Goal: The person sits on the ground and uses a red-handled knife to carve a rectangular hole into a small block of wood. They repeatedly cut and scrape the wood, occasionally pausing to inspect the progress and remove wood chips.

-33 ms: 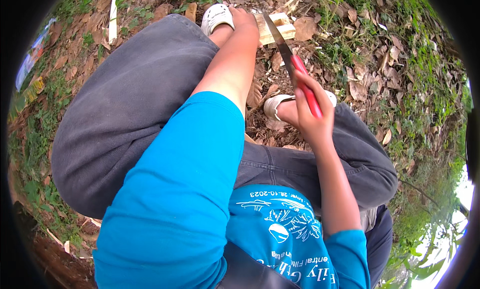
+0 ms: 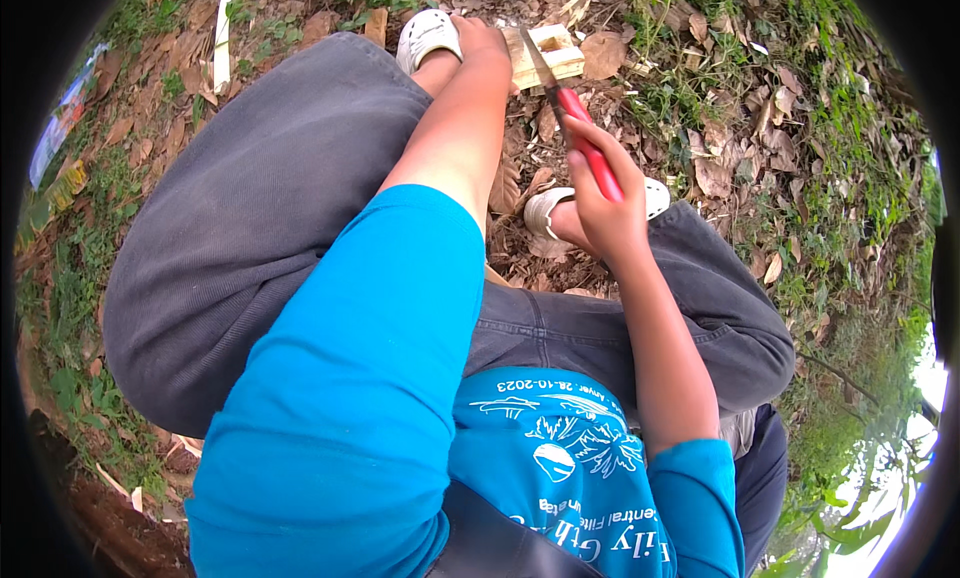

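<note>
Head view: a red-handled knife is gripped in the right hand, the fingers wrapped tightly round the handle, with the blade angled up and away so that its tip meets a pale block of wood. That block lies on the leaf-strewn ground at the top of the picture and is steadied by the left hand, which is pressed against its left side; whether those fingers are curled over the block or laid flat cannot be told, as the wrist hides them. A white shoe is seen just beside the left hand, and a second white shoe below the knife hand. Grey trousers fill the middle. For the cut to be made well, the block should be held firmly, the steadying fingers kept clear of the blade's line, and the edge driven away from the body with short, controlled strokes.
</note>
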`<state>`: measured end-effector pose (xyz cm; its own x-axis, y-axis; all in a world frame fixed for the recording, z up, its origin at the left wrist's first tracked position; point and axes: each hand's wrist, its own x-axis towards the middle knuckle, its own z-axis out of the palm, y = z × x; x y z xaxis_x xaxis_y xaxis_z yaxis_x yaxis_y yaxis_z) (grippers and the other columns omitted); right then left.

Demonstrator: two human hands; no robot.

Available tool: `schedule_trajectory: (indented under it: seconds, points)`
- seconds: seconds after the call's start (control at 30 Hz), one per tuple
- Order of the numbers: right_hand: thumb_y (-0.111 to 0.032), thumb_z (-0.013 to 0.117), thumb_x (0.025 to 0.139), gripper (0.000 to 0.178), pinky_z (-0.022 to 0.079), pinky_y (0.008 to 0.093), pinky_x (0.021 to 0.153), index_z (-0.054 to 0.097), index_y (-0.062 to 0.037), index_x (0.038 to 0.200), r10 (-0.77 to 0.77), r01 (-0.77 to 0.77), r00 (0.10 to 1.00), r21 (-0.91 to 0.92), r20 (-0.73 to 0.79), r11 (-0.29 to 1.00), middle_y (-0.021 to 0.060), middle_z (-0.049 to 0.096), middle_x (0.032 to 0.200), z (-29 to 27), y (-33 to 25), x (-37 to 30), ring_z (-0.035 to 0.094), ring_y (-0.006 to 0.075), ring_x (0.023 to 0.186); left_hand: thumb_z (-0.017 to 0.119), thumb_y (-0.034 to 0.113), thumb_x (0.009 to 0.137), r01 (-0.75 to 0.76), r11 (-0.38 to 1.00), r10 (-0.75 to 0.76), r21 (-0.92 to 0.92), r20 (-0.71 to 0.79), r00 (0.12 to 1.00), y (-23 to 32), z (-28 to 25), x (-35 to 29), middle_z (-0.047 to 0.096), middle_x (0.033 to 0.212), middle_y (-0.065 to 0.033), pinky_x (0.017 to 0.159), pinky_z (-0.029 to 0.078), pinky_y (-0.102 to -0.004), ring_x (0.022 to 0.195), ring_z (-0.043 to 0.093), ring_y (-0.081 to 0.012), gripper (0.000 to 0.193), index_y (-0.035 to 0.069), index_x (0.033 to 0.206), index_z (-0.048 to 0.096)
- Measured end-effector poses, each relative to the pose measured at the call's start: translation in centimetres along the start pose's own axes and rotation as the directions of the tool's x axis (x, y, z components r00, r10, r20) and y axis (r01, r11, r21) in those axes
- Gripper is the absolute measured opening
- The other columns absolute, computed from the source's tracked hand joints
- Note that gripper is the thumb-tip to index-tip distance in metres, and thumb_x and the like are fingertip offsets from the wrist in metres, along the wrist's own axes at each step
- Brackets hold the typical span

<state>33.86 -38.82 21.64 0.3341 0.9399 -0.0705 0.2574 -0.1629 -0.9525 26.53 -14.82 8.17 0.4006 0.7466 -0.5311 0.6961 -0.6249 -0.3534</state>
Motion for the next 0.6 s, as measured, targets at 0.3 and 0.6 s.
schedule_trajectory:
  seconds: [0.3, 0.6]
  points:
    - [0.002, 0.062, 0.096, 0.032, 0.049, 0.0309, 0.097, 0.066, -0.0027, 0.128, 0.107, -0.107, 0.994, -0.08, 0.002, 0.991, 0.0134, 0.071, 0.121, -3.2, -4.8, -7.5, 0.065, 0.0162, 0.113, 0.077, 0.087, 0.053, 0.004, 1.0, -0.004, 0.012, 0.015, 1.0, -0.3, -0.3, -0.3, 0.062, 0.141, -0.0042, 0.116, 0.029, -0.0564, 0.138, 0.049, -0.0273, 0.121, 0.007, 0.141, 0.058]
    - [-0.001, 0.062, 0.095, 0.035, 0.049, 0.0304, 0.097, 0.067, -0.0084, 0.129, 0.099, -0.101, 0.994, -0.039, -0.055, 0.994, 0.0131, 0.073, 0.115, 1.7, -0.5, 0.7, 0.069, 0.0194, 0.107, 0.076, 0.086, 0.057, -0.066, 0.997, 0.065, 0.031, 0.034, 0.997, 1.1, -0.2, 0.4, 0.06, 0.143, -0.0029, 0.116, 0.028, -0.0611, 0.14, 0.047, -0.0302, 0.118, 0.01, 0.144, 0.057]
